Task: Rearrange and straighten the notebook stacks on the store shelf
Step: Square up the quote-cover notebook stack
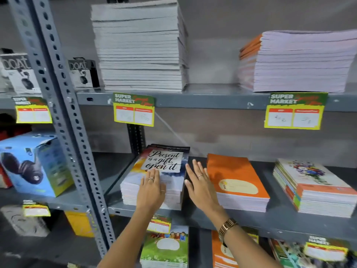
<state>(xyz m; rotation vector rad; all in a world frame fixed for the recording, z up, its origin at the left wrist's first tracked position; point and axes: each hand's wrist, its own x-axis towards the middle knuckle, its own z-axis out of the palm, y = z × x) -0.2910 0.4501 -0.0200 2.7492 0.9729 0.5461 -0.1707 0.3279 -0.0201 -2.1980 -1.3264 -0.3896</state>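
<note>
The left hand point(151, 188) lies flat, fingers together, on top of the "Present is a gift" notebook stack point(170, 180). The right hand point(199, 182), fingers straight and slightly spread, stands edge-on against that stack's three o'clock side. The orange stack point(235, 180) sits just beyond on the middle shelf point(270, 219).

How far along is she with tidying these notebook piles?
Midway, it seems. The orange stack looks square already. In hand: the left hand lies flat on the "Present is a gift" stack, and the right hand is open at its side edge. Left: the floral stack sits fanned and askew, and the tall grey stack has uneven edges.
</note>
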